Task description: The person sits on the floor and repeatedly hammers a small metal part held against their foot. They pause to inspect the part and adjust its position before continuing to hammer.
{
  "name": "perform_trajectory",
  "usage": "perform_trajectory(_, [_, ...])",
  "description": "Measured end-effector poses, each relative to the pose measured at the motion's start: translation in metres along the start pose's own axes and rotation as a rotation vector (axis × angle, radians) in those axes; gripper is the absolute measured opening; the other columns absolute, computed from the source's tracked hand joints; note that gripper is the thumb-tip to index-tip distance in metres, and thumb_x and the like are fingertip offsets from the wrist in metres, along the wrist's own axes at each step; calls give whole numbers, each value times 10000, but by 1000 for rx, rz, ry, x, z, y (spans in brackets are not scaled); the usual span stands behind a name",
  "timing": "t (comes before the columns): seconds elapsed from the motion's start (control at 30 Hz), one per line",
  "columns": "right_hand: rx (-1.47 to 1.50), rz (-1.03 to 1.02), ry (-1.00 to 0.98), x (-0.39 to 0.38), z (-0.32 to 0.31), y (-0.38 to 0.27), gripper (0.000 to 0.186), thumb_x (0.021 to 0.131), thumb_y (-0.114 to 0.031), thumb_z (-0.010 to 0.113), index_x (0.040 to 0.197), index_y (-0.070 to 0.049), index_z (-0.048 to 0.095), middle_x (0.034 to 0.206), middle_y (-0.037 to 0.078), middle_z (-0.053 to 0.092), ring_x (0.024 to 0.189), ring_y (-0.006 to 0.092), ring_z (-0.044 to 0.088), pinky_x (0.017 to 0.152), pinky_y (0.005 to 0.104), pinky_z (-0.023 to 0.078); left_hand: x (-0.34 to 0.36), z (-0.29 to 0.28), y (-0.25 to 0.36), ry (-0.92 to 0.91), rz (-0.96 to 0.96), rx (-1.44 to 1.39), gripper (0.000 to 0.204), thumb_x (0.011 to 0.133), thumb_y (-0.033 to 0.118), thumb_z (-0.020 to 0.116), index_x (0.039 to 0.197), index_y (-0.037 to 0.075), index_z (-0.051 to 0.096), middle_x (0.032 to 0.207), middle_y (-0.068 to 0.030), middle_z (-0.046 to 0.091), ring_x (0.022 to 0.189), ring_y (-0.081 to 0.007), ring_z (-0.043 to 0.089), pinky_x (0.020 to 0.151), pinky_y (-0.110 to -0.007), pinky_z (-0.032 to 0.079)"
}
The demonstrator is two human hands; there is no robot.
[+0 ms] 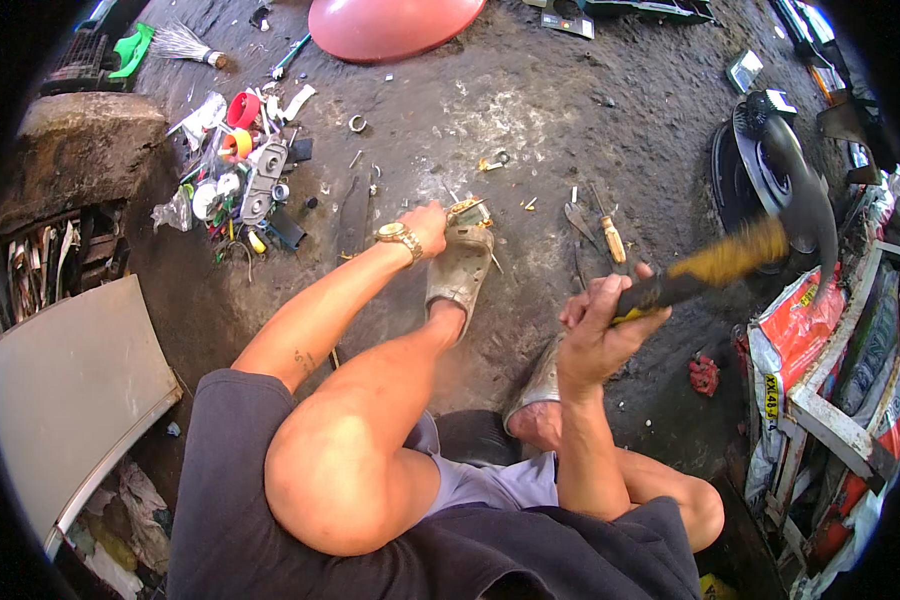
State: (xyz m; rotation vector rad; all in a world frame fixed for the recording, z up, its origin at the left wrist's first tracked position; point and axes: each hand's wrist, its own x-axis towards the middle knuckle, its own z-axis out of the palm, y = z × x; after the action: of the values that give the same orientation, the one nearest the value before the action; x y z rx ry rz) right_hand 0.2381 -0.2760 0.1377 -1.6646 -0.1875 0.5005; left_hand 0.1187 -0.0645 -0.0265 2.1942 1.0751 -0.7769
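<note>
My left hand (426, 230), wearing a gold-coloured watch, is closed on a small yellowish metal piece (466, 208) at the toe of my left clog (452, 285); its exact shape is unclear. My right hand (608, 318) grips a hammer (720, 260) with a yellow and black handle, raised to the right; the head end is smeared by motion. Between the hands, a wooden-handled screwdriver (612, 240) lies on the ground beside pliers (578, 220).
A pile of small scrap parts (265, 180) lies left, near a stone block (80, 150). A beige panel (75, 390) leans at lower left. A red basin (395, 20) is at the back. Scrap sacks and a metal frame (810, 410) crowd the right.
</note>
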Motion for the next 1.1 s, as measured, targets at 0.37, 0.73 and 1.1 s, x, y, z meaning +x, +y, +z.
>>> perform_trajectory(0.37, [-331, -111, -195, 17, -3, -1, 377, 998, -155, 612, 1266, -5, 394, 756, 198, 597, 602, 254, 609, 533, 440, 482, -9, -2, -6, 32, -56, -37, 368, 790, 76, 655, 1126, -68, 613, 1079, -306, 691, 1047, -441, 678, 885, -497, 558])
perform_trajectory(0.73, [-581, -43, -343, 12, -6, 26, 272, 996, -185, 608, 1160, -2, 492, 774, 262, 639, 657, 392, 657, 575, 473, 484, -8, -2, -4, 17, -27, -40, 408, 803, 88, 640, 1168, -86, 587, 1088, -311, 688, 1037, -437, 687, 869, -495, 568])
perform_trajectory(1.1, [-806, 214, -456, -1, -26, 93, 348, 964, -190, 604, 1231, -43, 436, 879, 345, 655, 886, 544, 649, 715, 544, 493, 1, 6, -6, 46, -30, -89, 429, 781, 105, 679, 1152, -78, 564, 1068, -302, 692, 1023, -437, 689, 867, -501, 564])
